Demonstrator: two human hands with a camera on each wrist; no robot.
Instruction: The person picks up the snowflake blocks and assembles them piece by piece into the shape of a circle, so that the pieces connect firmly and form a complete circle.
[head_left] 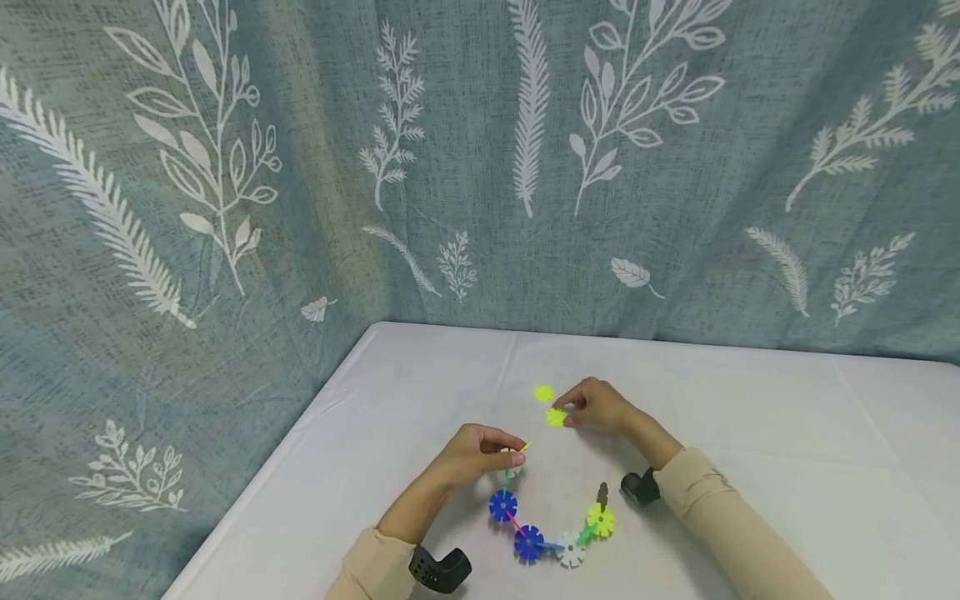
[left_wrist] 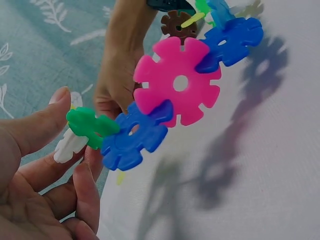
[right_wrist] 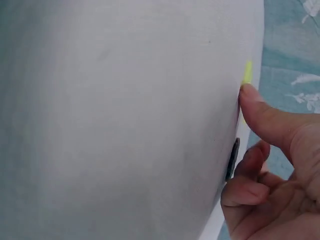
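Observation:
A chain of snowflake discs [head_left: 528, 542] curves across the white table [head_left: 750, 433]; its blue, white, yellow-green and brown pieces are joined edge to edge. My left hand [head_left: 513, 457] pinches the white end disc [left_wrist: 70, 145] between thumb and fingers. In the left wrist view a green disc [left_wrist: 90, 127], a blue disc [left_wrist: 132, 137] and a pink disc [left_wrist: 177, 82] follow it. My right hand [head_left: 564, 414] pinches a loose yellow-green disc [head_left: 556, 417] on the table, just beyond the chain's end. In the right wrist view only the edge of this yellow-green disc [right_wrist: 247, 72] shows above the thumb [right_wrist: 265, 115].
A second yellow-green disc [head_left: 543, 393] lies loose on the table behind the right hand. A blue-grey leaf-print curtain [head_left: 480, 167] hangs behind the table and along its left side. The table's left edge [head_left: 300, 433] runs close to the left forearm.

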